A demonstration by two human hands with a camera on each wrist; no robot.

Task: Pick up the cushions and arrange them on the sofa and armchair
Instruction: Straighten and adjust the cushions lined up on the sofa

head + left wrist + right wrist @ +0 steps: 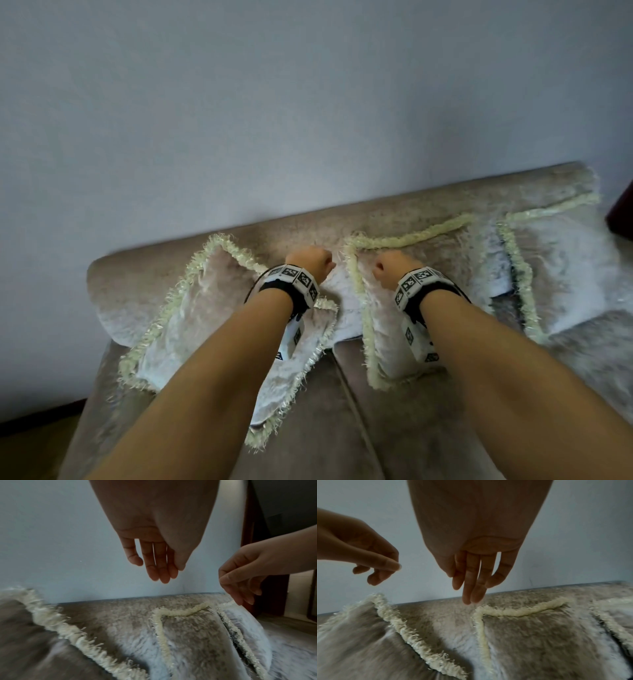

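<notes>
Three beige velvet cushions with cream fringe lean against the sofa backrest point(308, 226). The left cushion point(212, 325) stands on a corner, the middle cushion point(411, 298) and right cushion point(561, 267) overlap. My left hand point(310, 262) hovers over the gap beside the left cushion's top edge. Its fingers point(157, 566) hang relaxed and hold nothing. My right hand point(390, 265) hangs just above the middle cushion's upper left corner point(481, 609). Its fingers point(471, 582) point down, nearly straight, apart from the fringe.
The sofa seat point(411, 428) runs toward me with a seam down its middle. A plain pale wall point(308, 102) rises behind the backrest. A dark reddish piece of furniture point(621, 209) stands past the sofa's right end. Floor point(34, 445) shows at lower left.
</notes>
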